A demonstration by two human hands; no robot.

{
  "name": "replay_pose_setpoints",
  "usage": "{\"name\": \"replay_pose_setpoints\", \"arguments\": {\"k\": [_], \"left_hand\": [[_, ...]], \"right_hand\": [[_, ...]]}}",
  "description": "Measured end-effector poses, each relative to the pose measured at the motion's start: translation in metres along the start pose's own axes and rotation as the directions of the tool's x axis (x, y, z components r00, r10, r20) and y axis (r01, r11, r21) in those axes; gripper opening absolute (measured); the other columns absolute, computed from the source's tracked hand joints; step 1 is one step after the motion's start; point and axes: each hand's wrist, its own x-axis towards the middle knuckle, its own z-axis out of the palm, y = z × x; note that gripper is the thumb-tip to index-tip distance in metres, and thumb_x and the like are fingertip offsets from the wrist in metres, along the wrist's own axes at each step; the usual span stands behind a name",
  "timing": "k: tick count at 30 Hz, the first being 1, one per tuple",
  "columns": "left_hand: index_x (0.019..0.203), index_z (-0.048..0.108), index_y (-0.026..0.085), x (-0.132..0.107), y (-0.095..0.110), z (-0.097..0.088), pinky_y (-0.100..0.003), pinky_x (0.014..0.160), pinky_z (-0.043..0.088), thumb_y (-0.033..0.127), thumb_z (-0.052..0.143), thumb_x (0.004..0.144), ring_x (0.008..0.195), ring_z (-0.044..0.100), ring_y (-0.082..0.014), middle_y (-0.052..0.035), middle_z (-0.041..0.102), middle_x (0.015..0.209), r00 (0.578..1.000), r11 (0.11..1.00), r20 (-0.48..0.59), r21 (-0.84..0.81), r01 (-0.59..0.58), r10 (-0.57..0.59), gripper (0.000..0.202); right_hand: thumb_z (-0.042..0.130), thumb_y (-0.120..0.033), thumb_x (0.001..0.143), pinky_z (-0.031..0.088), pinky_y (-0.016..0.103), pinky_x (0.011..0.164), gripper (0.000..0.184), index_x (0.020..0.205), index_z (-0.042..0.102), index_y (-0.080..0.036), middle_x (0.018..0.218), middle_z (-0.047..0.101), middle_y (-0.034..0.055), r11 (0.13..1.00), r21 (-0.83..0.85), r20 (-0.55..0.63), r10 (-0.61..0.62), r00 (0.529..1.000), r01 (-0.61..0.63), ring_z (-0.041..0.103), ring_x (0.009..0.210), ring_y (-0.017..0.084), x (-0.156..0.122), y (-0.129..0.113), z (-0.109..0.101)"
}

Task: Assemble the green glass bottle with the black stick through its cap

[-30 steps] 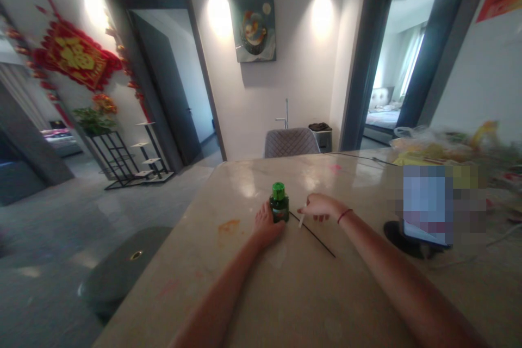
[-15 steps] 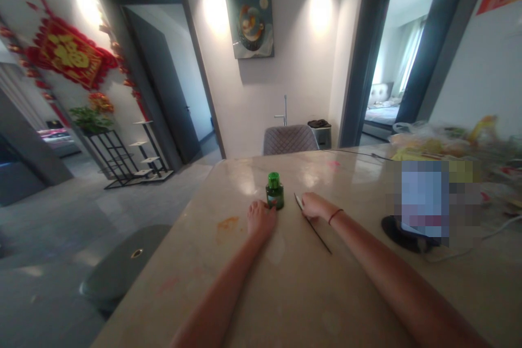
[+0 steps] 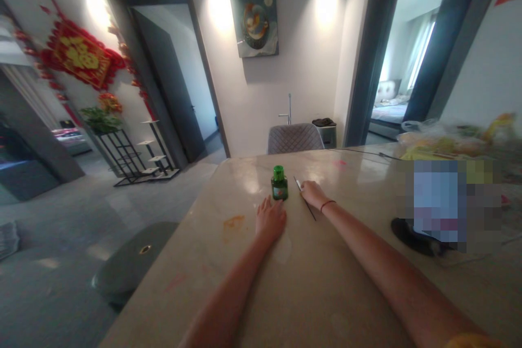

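Your left hand [image 3: 270, 220] and right hand [image 3: 313, 194] lay on the desk [image 3: 326, 283] by a small green bottle [image 3: 279, 186].

The left hand rested palm down, its grip apart and the fingers spread. The fingertips were just short of the bottle; contact could not be told. The bottle stood upright with its cap on, toward the desk's far end. Your right hand lay just right of it, over a thin dark stick [image 3: 312, 215] with a pale tip. The fingers were curled, but whether the grip was clamped on the stick could not be told. A red band [image 3: 327, 204] circled that wrist. An orange stain [image 3: 233, 222] marked the desk to the left.
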Motion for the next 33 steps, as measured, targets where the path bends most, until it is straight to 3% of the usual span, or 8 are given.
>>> {"name": "replay_pose_setpoints", "arguments": {"k": [4,12,14,17,21,25,27,33], "left_hand": [[0.122,0.052,0.015,0.001,0.000,-0.001,-0.040,0.106,0.026,0.029,0.047,0.082,0.127,0.036,-0.0267,-0.0152,0.044,0.135,1.000,1.000,-0.014,-0.001,0.012,-0.012,0.043],[0.058,0.047,0.018,0.003,-0.002,-0.006,-0.028,0.072,0.040,0.021,0.051,0.075,0.076,0.051,-0.0169,-0.0027,0.054,0.070,0.991,0.988,-0.114,-0.141,0.056,-0.072,0.018],[0.049,0.034,0.019,0.003,-0.001,-0.008,-0.025,0.060,0.035,0.030,0.055,0.075,0.063,0.046,-0.0136,0.0015,0.040,0.055,0.988,0.950,-0.089,-0.296,0.097,-0.128,0.035],[0.047,0.023,0.020,0.004,-0.002,-0.018,-0.022,0.045,0.021,0.063,0.051,0.070,0.046,0.029,-0.0080,0.0058,0.023,0.047,0.977,0.731,0.164,-0.649,0.210,-0.135,0.056],[0.049,0.017,0.021,0.003,-0.008,-0.035,-0.019,0.037,0.008,0.088,0.015,0.062,0.041,0.010,-0.0053,0.0078,0.016,0.046,0.802,0.280,0.552,-0.826,0.489,0.229,0.068],[0.046,0.016,0.021,-0.001,-0.011,-0.040,-0.017,0.035,0.004,0.090,0.007,0.058,0.039,0.008,-0.0041,0.0074,0.015,0.043,0.631,0.198,0.666,-0.734,0.649,0.398,0.071],[0.046,0.017,0.020,-0.002,-0.008,-0.037,-0.017,0.035,0.003,0.089,0.007,0.059,0.038,0.008,-0.0041,0.0072,0.016,0.043,0.653,0.188,0.662,-0.741,0.645,0.368,0.071],[0.049,0.020,0.021,-0.005,0.010,-0.015,-0.019,0.036,0.010,0.083,0.009,0.068,0.036,0.012,-0.0052,0.0073,0.018,0.042,0.901,0.271,0.434,-0.865,0.422,-0.018,0.066]], "right_hand": [[0.053,-0.016,0.078,0.043,0.027,0.079,0.021,0.092,0.066,-0.009,0.098,0.067,0.0183,0.999,0.041,-0.025,0.003,1.000,-0.002,0.061,0.097,0.023,0.002,0.001,0.001],[0.049,-0.043,0.082,0.034,0.023,0.054,0.035,0.060,0.051,-0.016,0.060,0.056,0.0029,0.973,0.222,-0.047,-0.046,0.998,0.056,0.049,0.055,0.011,-0.027,0.009,-0.015],[0.035,-0.060,0.082,0.028,0.022,0.046,0.052,0.050,0.038,-0.019,0.045,0.039,-0.0038,0.845,0.533,0.114,-0.128,0.985,0.048,0.033,0.042,0.008,-0.040,0.011,-0.021],[0.001,-0.073,0.078,0.021,0.022,0.039,0.064,0.046,0.022,-0.022,0.038,0.021,-0.0068,0.427,0.873,0.410,-0.375,0.831,-0.238,0.017,0.036,0.007,-0.060,0.018,-0.027],[-0.006,-0.077,0.073,0.015,0.020,0.035,0.065,0.043,0.017,-0.023,0.035,0.016,-0.0069,0.156,0.856,0.498,-0.503,0.706,-0.492,0.013,0.034,0.007,-0.077,0.028,-0.023],[-0.003,-0.077,0.073,0.013,0.019,0.033,0.068,0.041,0.017,-0.022,0.032,0.017,-0.0062,0.110,0.809,0.549,-0.490,0.677,-0.577,0.013,0.032,0.006,-0.081,0.029,-0.018],[-0.003,-0.077,0.074,0.011,0.019,0.033,0.069,0.039,0.018,-0.022,0.032,0.018,-0.0059,0.114,0.804,0.558,-0.483,0.675,-0.584,0.013,0.031,0.006,-0.081,0.026,-0.019],[-0.002,-0.072,0.078,0.011,0.018,0.031,0.067,0.040,0.018,-0.022,0.031,0.019,-0.0060,0.153,0.812,0.562,-0.465,0.684,-0.563,0.013,0.030,0.005,-0.081,0.025,-0.015]]}}
